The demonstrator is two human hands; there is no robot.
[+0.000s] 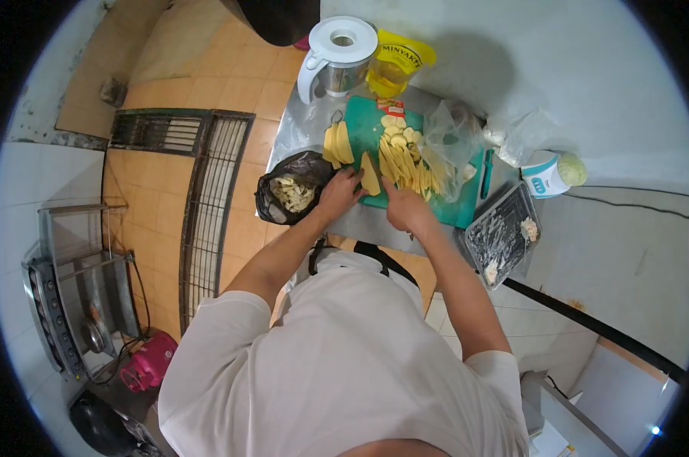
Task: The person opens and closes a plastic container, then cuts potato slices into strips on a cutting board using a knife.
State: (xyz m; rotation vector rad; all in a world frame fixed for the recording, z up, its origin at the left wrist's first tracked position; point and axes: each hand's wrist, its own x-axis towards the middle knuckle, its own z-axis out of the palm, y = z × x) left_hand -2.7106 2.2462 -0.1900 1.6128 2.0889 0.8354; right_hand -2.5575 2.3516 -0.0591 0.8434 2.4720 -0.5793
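1. The yellow slab [370,177], apparently potato, lies on the green cutting board [455,212] between the two hands, left of the cut strips.
2. The left hand [343,190] has its fingertips at the slab's left side; whether its grip pinches the slab or merely rests by it, I cannot tell.
3. The right hand [407,207] is curled just beside the slab's near right edge. The inside of its grip is hidden, so I cannot tell if it holds anything; no blade shows clearly.
4. The cutting looks partway along. A heap of thin strips [399,166] and some round slices [394,131] lie on the board, past and right of the hands.
5. Judging by how things lie, the slab between the hands and the neighbouring group of slabs [337,145] at the board's left edge are uncut into strips.
6. The slab's long axis runs nearly straight away from the person, its narrower far end leaning slightly left.
7. The grouped slabs lie on a similar line; the strips mostly slant from far left to near right.
8. On the metal surface [291,131], a black plastic bag [272,207] holding pale scraps [293,194] stands beside the left hand.
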